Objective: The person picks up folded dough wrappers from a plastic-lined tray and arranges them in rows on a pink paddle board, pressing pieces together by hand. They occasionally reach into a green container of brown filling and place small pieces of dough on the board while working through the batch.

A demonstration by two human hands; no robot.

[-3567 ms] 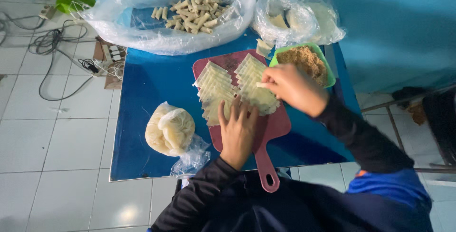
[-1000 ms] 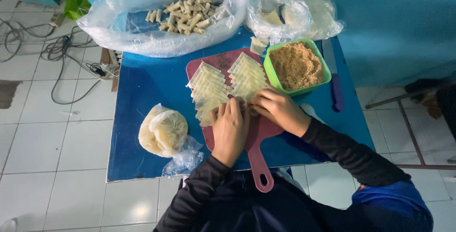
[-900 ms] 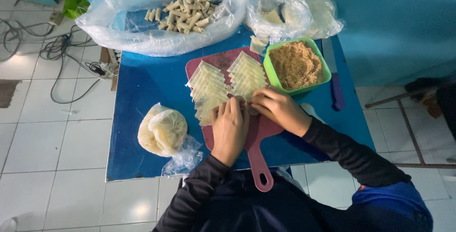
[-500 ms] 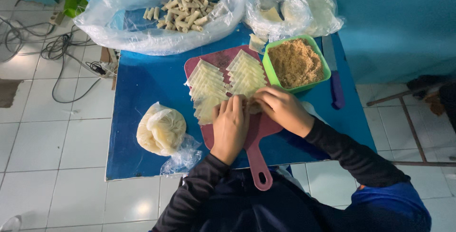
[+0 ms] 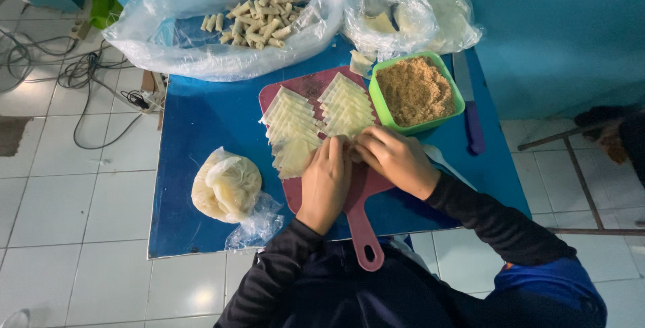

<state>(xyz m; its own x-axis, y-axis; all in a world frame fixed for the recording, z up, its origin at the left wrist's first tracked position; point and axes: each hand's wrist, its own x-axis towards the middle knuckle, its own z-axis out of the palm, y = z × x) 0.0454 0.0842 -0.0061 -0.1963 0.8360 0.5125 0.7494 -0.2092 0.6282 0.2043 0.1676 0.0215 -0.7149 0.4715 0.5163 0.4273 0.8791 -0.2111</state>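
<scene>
Both hands work on the red cutting board (image 5: 316,89): left hand (image 5: 327,181) and right hand (image 5: 393,160) curl their fingers together over a pale wrapper, mostly hidden beneath. Stacked wrappers (image 5: 292,126) lie at 11 o'clock, a green crumb bowl (image 5: 416,93) at 1, a bagged dough (image 5: 225,187) at 9.

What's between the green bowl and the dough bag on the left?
In the head view, the red cutting board with two rows of wrappers, between green bowl and dough bag.

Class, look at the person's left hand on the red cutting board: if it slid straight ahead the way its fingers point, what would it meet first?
The left hand would probably first meet the fanned wrappers on the cutting board.
</scene>
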